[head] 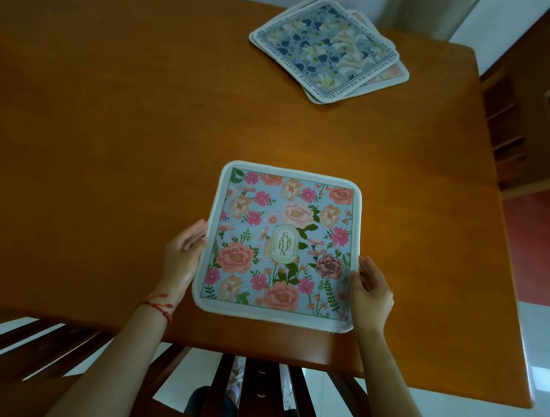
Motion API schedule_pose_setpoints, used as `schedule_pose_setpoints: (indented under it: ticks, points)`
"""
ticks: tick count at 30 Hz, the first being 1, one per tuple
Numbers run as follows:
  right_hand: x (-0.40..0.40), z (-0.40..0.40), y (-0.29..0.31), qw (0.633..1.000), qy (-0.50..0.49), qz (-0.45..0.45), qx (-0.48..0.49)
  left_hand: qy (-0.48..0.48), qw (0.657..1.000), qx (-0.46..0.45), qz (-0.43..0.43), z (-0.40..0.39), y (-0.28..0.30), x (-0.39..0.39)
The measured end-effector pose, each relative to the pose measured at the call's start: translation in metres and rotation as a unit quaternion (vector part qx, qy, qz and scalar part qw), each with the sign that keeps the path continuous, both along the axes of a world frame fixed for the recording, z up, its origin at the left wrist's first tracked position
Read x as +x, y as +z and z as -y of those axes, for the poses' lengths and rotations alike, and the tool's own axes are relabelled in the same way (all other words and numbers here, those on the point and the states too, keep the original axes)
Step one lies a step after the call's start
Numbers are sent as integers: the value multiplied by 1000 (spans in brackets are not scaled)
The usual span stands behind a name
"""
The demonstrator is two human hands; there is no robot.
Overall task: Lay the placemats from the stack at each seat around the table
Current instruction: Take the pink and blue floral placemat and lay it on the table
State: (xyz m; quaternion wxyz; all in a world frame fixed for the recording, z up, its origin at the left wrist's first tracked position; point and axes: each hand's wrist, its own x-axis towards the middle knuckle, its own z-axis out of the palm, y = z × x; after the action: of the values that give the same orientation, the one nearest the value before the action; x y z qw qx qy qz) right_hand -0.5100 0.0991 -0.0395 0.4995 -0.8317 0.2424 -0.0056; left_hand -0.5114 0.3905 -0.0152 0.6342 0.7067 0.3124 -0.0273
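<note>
Head view: the left hand (184, 251) and right hand (370, 290), fingers nearly straight, touch opposite edges of the pink floral placemat (281, 241), apparently squaring it before the chair (254, 389). It lies near the surface (109, 131) front edge; the stack (330, 49) sits well apart, with bare wood between.

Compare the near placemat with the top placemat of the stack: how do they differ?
The near placemat shows pink flowers; the top placemat shows blue and white ones. The near placemat lies alone between both hands, square to the table edge; the top placemat sits skewed on a stack. Both have rounded corners and pale borders.
</note>
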Motion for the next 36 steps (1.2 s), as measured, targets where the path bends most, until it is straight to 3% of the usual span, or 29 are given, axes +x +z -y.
schedule_pose_setpoints:
  ticks: [20,25,29,36]
  points:
    - [1,-1,7,999,-4,-25,-24,-30,999,29,1,-2,-2,2]
    - [-1,-3,12,998,18,-32,-43,-63,992,103,29,6,2,-1]
    - [-9,-11,24,995,54,-38,-79,-151,971,181,30,11,-1,-6]
    - [-33,-15,47,969,139,-44,-197,-309,894,315,74,27,8,-20]
